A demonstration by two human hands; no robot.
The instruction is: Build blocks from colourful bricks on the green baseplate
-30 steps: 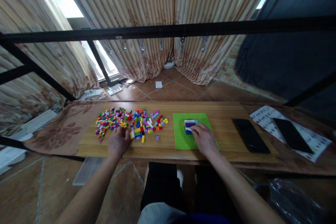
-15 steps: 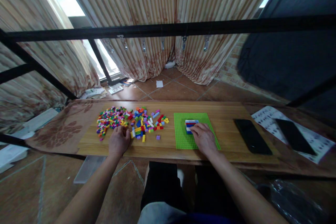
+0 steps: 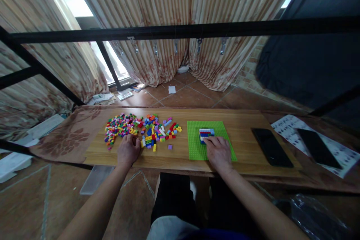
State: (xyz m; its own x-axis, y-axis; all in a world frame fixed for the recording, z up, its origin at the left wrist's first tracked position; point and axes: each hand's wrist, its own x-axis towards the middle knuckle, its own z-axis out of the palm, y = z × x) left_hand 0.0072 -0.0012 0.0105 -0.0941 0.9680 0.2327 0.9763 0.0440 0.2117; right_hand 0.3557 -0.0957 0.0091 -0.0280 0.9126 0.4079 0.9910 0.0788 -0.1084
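Note:
A small block of stacked toy bricks (image 3: 206, 132) in white, red and blue stands on the green baseplate (image 3: 194, 150). The bent fingers of my right hand (image 3: 219, 152) are closed at its near right side and hide part of it. Far to the left, my left hand (image 3: 128, 150) rests on the board with its fingers curled closed. Whether anything is inside them is hidden. It lies at the near edge of a heap of tiny colourful bricks (image 3: 116, 125), beside larger loose bricks (image 3: 152, 131). A single purple brick (image 3: 170, 147) lies apart.
A wooden board (image 3: 165, 161) carries everything. A black phone (image 3: 271, 147) lies on its right end. Beyond it a printed sheet (image 3: 289, 122) lies under another dark phone (image 3: 319, 148). A black metal bar (image 3: 180, 31) crosses ahead. A clear plastic lid (image 3: 97, 179) is below on the left.
My right hand has shifted slightly down from the top of the brick stack, so more of its top shows. My left hand stays in place beside the heap.

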